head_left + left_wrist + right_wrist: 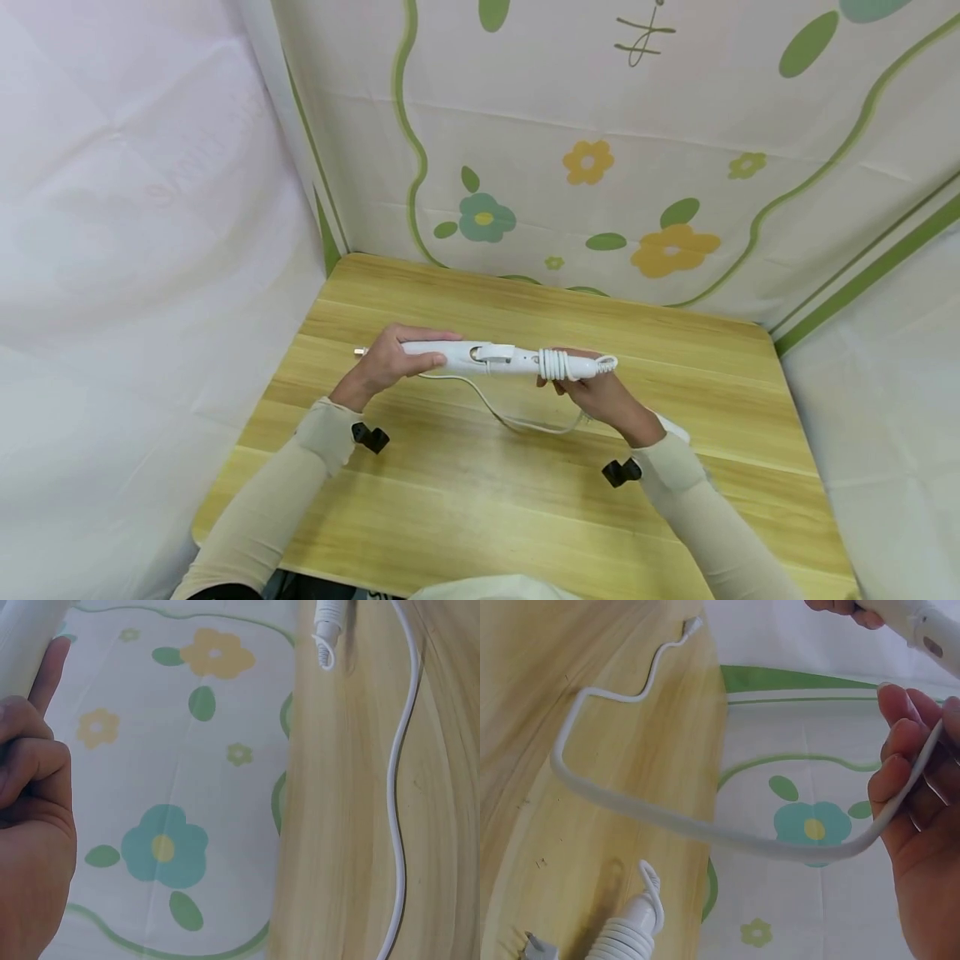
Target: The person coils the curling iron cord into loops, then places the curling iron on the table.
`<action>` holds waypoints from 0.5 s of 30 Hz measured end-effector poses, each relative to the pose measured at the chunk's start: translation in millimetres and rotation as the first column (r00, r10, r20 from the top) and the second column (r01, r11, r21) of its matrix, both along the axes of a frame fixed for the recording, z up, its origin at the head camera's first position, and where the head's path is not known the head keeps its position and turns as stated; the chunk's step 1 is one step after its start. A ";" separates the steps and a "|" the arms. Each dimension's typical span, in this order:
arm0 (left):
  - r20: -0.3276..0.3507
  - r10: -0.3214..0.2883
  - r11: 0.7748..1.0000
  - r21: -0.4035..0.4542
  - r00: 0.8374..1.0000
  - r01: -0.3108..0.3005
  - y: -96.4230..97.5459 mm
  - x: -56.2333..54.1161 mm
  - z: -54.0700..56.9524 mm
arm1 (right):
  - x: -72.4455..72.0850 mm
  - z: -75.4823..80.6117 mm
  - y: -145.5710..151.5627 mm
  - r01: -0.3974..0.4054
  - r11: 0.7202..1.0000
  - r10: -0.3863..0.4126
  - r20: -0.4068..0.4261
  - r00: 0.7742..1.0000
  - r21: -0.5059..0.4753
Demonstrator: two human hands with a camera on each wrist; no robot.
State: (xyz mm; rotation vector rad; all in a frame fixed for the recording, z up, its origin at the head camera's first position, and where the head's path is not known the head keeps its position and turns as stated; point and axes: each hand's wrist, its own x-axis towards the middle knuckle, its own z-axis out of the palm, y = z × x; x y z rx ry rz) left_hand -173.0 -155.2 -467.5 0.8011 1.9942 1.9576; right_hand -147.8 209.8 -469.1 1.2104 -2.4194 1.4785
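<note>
A white curling iron [457,357] with a raised lever spans the space between my hands. My left hand [386,360] grips it near its left end, the thumb along its near side. White cord [555,364] is wound several times round its right part, ending by a ribbed sleeve [606,363]. At that end is my right hand [596,392], partly hidden behind the iron. In the right wrist view, my right hand's curled fingers [894,780] hold a length of the white cord [667,817], which loops down to the table and runs to a plug [693,627].
Below my right wrist, a second white device [622,937] with wound cord lies on the wooden table [465,500]; another plug [538,948] is beside it. Flower-printed fabric [525,100] rises behind the table, and plain white fabric [135,250] hangs at the left.
</note>
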 end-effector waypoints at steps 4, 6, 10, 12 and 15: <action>0.003 0.042 0.999 0.014 0.999 -0.042 -0.8 -0.7 -1.1 | 2.2 0.3 -3.0 0.048 0.998 -0.049 0.027 0.998 0.029; -0.001 0.055 0.998 0.015 0.999 -0.055 -0.8 -1.1 -1.3 | 2.9 0.3 -5.0 0.073 0.997 -0.074 0.032 0.997 0.031; -0.028 0.095 0.995 0.017 0.995 -0.095 -0.2 -2.2 -0.7 | 5.1 -1.8 -8.1 0.129 0.989 -0.131 0.017 0.991 0.066; -0.043 0.122 0.992 0.015 0.992 -0.122 0.0 -2.6 0.5 | 6.1 -3.6 -9.0 0.148 0.986 -0.149 0.003 0.989 0.075; -0.060 0.153 0.988 0.007 0.986 -0.153 -0.1 -3.5 2.8 | 7.0 -6.5 -10.1 0.173 0.982 -0.172 -0.021 0.985 0.078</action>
